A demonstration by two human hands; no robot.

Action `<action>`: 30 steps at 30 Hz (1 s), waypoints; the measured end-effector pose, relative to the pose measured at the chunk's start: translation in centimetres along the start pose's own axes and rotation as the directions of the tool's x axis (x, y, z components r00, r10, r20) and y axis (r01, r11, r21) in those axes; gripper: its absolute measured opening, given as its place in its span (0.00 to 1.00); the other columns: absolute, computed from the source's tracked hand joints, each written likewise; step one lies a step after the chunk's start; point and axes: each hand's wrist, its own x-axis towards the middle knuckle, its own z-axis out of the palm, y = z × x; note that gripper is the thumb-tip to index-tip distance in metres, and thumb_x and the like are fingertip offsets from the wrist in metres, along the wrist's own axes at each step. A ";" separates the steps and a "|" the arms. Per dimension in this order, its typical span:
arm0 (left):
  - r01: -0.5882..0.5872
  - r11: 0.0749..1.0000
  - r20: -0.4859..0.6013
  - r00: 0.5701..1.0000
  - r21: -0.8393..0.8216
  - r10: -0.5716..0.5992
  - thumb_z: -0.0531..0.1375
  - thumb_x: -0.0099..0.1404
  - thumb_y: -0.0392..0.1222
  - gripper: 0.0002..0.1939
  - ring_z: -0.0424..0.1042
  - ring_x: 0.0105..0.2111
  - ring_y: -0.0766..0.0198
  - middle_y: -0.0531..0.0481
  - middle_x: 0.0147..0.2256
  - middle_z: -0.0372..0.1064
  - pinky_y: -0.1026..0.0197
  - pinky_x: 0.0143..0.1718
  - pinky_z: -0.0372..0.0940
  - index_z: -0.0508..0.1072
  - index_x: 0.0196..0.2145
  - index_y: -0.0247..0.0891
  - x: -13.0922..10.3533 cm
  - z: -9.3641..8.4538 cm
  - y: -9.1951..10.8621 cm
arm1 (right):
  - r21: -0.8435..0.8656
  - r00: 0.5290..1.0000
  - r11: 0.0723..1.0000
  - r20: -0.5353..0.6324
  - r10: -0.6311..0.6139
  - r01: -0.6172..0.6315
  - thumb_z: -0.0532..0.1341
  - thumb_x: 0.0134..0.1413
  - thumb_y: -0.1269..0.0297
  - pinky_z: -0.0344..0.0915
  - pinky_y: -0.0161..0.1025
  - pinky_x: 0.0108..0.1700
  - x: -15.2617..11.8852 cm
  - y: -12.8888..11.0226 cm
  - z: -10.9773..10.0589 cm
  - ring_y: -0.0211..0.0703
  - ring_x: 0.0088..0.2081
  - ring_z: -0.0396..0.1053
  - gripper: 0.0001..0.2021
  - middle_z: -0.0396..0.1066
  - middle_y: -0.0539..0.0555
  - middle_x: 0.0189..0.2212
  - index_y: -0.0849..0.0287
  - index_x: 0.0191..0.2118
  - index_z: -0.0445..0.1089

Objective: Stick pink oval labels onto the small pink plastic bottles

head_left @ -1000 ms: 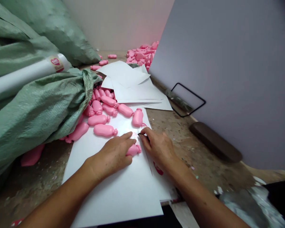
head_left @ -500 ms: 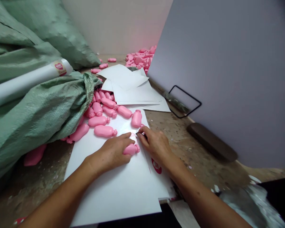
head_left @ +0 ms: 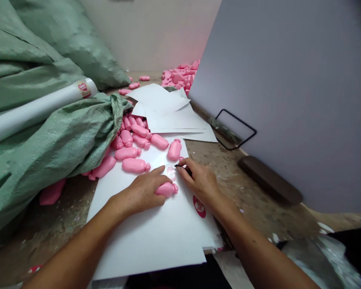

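My left hand (head_left: 149, 188) is closed around a pink plastic bottle (head_left: 166, 190), which lies on its side with its knobbed neck pointing right. Between the fingers of my right hand (head_left: 200, 176) is a thin black pointed tool (head_left: 185, 169); its exact kind is unclear. The tool's tip meets the edge of a small pink-and-white sticker (head_left: 171, 173) on the white sheet (head_left: 150, 237). Several more pink bottles (head_left: 135, 165) lie just beyond my left hand, some spilling from a green woven sack (head_left: 78, 128).
Loose white sheets (head_left: 171, 116) overlap farther back. A heap of pink pieces (head_left: 180, 76) sits against the wall. On the left, a white roll (head_left: 42, 104) rests on the sack. To the right stand a grey panel (head_left: 276, 92), a black wire frame (head_left: 236, 128) and a dark brown block (head_left: 270, 180).
My right hand has drawn slightly right, uncovering more of the black tool and the sticker. My left hand keeps its hold on the pink bottle. The view has shifted a little.
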 end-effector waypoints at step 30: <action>0.155 0.988 0.011 0.988 -0.024 -0.155 0.63 0.50 0.33 0.21 0.62 0.63 0.39 0.43 0.63 0.64 0.45 0.61 0.58 0.82 0.43 0.45 -1.0 0.1 0.0 | 0.781 0.981 0.617 -0.030 0.191 -0.096 0.63 0.48 0.49 0.54 0.36 0.29 -1.4 -0.2 -0.8 0.38 0.25 0.57 0.14 0.62 0.46 0.23 0.56 0.30 0.68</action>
